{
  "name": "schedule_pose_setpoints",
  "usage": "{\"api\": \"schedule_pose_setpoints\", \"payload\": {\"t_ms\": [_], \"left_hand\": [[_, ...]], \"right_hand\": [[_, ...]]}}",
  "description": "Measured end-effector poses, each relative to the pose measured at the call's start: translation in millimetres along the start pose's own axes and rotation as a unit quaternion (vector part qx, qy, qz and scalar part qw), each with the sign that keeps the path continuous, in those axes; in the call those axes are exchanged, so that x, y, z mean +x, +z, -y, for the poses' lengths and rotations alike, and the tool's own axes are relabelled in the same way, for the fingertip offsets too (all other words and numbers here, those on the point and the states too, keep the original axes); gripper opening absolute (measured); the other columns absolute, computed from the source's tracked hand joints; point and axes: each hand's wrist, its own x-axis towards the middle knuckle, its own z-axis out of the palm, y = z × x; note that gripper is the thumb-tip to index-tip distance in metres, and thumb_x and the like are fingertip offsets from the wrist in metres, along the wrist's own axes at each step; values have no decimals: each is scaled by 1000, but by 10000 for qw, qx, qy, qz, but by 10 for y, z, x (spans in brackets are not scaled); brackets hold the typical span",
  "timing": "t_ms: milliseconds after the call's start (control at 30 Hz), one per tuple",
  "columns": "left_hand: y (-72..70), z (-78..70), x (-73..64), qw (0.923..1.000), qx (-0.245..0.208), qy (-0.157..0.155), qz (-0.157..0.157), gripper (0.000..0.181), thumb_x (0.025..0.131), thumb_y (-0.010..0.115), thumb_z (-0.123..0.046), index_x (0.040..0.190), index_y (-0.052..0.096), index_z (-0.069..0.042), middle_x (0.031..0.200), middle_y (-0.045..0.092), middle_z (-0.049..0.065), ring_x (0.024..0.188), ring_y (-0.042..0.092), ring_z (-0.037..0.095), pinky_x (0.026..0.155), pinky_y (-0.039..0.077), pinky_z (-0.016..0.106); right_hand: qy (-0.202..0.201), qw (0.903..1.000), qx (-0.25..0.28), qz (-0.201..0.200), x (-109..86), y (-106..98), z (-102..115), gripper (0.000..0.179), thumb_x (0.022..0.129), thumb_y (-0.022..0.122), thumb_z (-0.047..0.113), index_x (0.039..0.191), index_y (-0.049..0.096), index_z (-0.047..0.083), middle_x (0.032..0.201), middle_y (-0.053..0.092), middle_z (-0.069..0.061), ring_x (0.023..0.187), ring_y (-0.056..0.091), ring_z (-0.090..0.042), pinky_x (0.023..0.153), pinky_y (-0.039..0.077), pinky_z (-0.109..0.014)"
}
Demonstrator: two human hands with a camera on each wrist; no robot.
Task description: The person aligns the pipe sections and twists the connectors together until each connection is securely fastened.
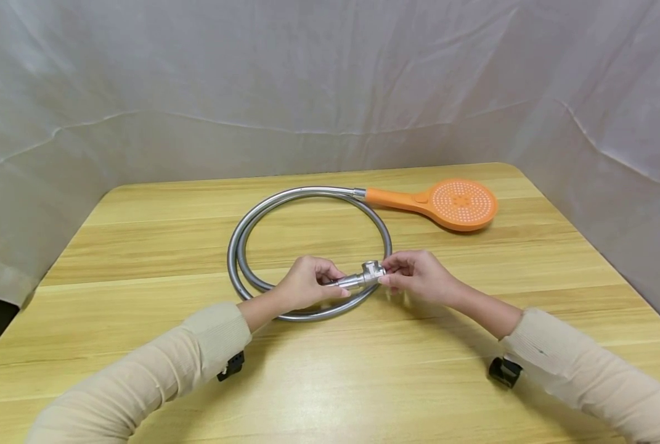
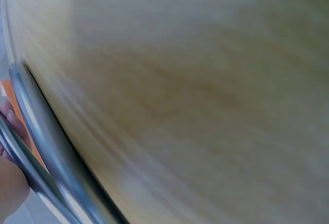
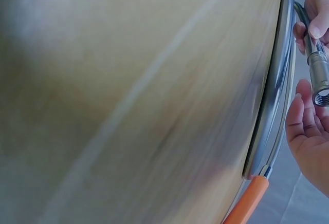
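A small chrome fitting point(image 1: 372, 271) with a short side branch sits on the end of a flexible metal shower hose point(image 1: 233, 246). My left hand point(image 1: 307, 285) holds the hose's end sleeve between thumb and fingers. On the fitting's right end, my right hand point(image 1: 423, 277) has thumb and fingertips pinched. From the right wrist, the fitting's threaded opening point(image 3: 322, 98) shows between the two hands. At its far end, the coiled hose joins the handle of an orange shower head point(image 1: 463, 205), which lies spray face up behind my right hand.
All of this is on a light wood-grain table point(image 1: 141, 259). Pale grey cloth point(image 1: 307, 80) hangs behind the table and along its sides. A small black device point(image 1: 505, 372) is under the right sleeve, and another black device point(image 1: 231, 366) under the left.
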Motion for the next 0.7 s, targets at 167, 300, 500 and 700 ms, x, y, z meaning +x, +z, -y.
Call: {"api": "schedule_pose_setpoints", "payload": {"t_ms": [167,300,500,700], "left_hand": [[-5,-11,6,10000,12,42,-12,17,74,76,-8,87,70,1,79,70,12,56,51,4,51,44,16],[-11,-24,7,9999,49,102,-22,17,74,76,-8,86,70,1,80,70,12,56,51,4,51,45,16],[-7,-16,4,9999,22,164,-33,17,74,76,-7,86,69,2,80,70,13,56,52,4,51,45,16],[-4,-8,16,9996,57,260,-37,16,74,76,-7,86,69,2,80,70,13,56,52,3,51,45,16]], "right_hand": [[170,9997,-159,-20,1,-5,15,17,90,59,8,91,63,-8,79,64,-19,62,62,-13,58,54,-27],[365,9990,-238,-29,5,-7,30,21,92,57,14,87,64,-5,75,63,-18,59,60,-13,53,51,-27],[553,9984,-112,-77,10,0,31,20,90,59,13,93,64,-6,77,65,-19,62,62,-15,57,53,-27],[640,9970,380,-218,16,10,33,20,86,63,6,97,61,-10,85,66,-18,71,67,-19,67,57,-31]]}}
